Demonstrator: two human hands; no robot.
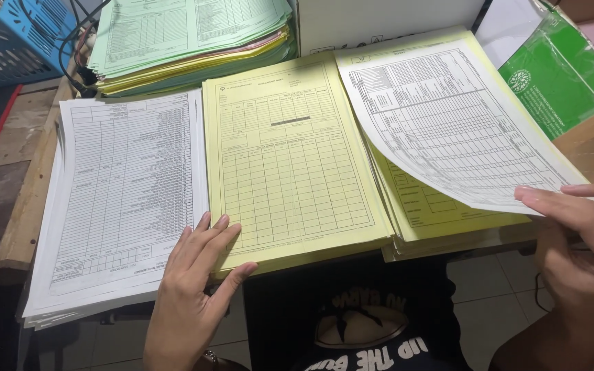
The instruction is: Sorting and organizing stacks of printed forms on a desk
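Three stacks of forms lie side by side. The white stack point(122, 199) sits just left of the left hand point(197, 275); the yellow stack point(290, 158) lies under its spread, flat fingertips. The third stack point(441, 209) lies beneath a lifted white sheet point(448, 124), pinched at its near corner by the right hand point(579, 240). Risk: that one-corner pinch may crease the curling sheet, and the stacks' overhanging near edges could slip.

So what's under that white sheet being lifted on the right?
Under the white sheet, held by the right hand, lies a stack of yellow forms. Only its lower edge shows; the rest is covered.
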